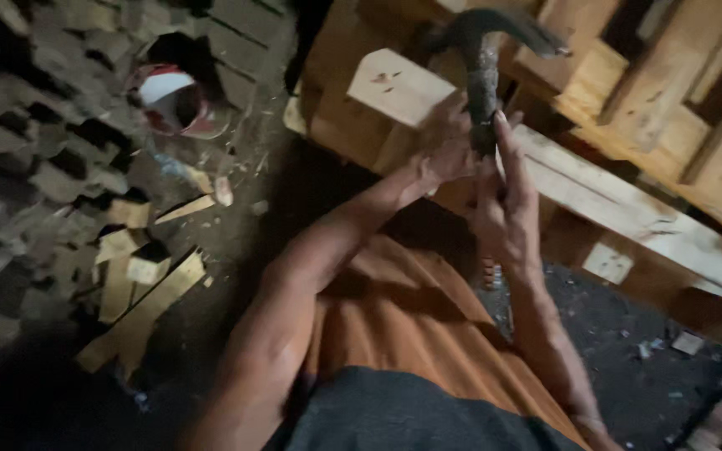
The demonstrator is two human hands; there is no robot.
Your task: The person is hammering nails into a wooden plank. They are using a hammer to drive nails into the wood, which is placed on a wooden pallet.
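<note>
A dark claw hammer (484, 63) stands upright at the top centre, its head over a wooden pallet (628, 209). My left hand (444, 150) wraps the lower handle from the left. My right hand (505, 200) holds the same handle from the right, with one finger stretched up along it. A pale wooden block (396, 85) of the pallet sits just left of the hammer, behind my left hand. Both forearms reach up from the bottom of the view, over my orange-clad leg (411, 326).
Wood scraps and short offcuts (139, 288) lie scattered on the dirty floor at left. Stacked wooden blocks (18, 167) fill the far left. A red and white round container (173, 100) lies near them. More pallet boards (678, 92) rise at upper right.
</note>
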